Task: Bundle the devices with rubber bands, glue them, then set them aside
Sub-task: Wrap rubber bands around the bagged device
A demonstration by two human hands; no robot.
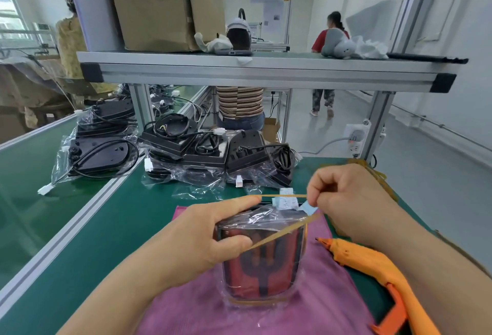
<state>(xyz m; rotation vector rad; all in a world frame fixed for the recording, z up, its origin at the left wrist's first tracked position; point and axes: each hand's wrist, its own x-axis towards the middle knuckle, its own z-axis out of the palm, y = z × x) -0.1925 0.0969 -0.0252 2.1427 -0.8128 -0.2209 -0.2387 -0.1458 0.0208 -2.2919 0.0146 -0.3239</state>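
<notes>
Here, a dark rounded device in crinkly clear plastic bag (262,260) on a pink woven cloth (319,305), thin tan rubber band (282,233) stretched taut, left hand (210,239) hooking it with finger and thumb, right hand (351,199) pinching its far end, orange glue gun (372,268) just beside, green matte bench (111,228).

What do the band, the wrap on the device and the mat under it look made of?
The band: tan rubber, matte; it is stretched thin and taut. The wrap round the device: clear plastic film, glossy; it crinkles and glints. The mat: probably pink cloth, matte, with a faint weave.
</notes>
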